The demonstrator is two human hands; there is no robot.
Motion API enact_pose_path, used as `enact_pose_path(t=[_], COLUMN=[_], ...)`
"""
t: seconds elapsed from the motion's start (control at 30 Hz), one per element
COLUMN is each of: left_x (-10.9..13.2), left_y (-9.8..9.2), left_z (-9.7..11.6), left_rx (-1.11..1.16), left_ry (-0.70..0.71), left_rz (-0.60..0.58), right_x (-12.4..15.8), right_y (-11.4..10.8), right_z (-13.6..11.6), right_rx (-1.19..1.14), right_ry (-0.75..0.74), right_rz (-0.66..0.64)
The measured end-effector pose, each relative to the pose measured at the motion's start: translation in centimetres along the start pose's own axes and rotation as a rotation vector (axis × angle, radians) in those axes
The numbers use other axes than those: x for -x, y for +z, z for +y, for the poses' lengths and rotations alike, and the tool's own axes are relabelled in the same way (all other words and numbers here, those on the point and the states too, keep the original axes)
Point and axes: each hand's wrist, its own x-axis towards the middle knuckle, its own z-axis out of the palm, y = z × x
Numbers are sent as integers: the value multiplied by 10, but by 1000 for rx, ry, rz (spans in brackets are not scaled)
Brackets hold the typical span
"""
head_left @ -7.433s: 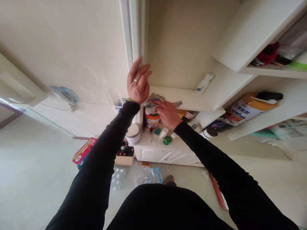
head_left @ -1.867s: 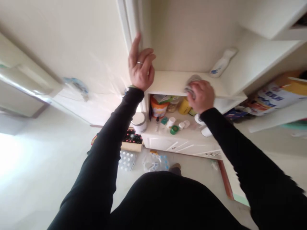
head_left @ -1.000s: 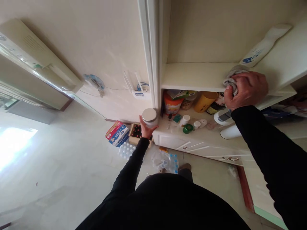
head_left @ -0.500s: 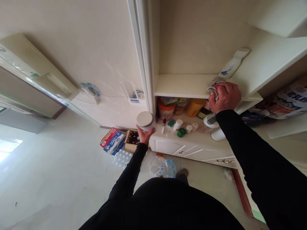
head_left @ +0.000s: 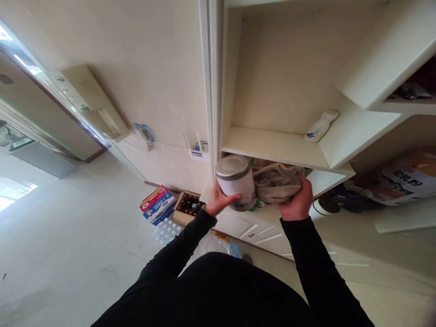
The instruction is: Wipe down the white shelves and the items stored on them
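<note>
Wiping, apparently. Lidded white canister (head_left: 237,187): near side of shelf (head_left: 275,146), left hand (head_left: 219,200) curled round it. Grey-brown cloth (head_left: 277,182): just right, held by right hand (head_left: 298,202), fingers mostly hidden. Next calls for steadying canister.

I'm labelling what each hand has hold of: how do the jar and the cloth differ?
The jar is smooth and cylindrical, while the cloth is rumpled and folded. The jar is white with a greyish lid; the cloth is a plain grey-brown. The left hand holds the jar, the right hand the cloth. Both are held side by side in front of the cabinet.
</note>
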Motion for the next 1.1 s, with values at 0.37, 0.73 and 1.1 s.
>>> enact_pose_path(t=[0.37, 0.73, 1.1], left_x=[-14, -16, -116], left_y=[37, 57, 80], left_z=[37, 46, 93], left_rx=[32, 70, -23], left_ry=[29, 73, 392], left_rz=[-287, -51, 204], right_x=[64, 29, 56], right_y=[-4, -9, -19], right_z=[-35, -18, -18], right_rx=[633, 551, 422], right_ry=[-460, -337, -74], right_rz=[-498, -444, -468])
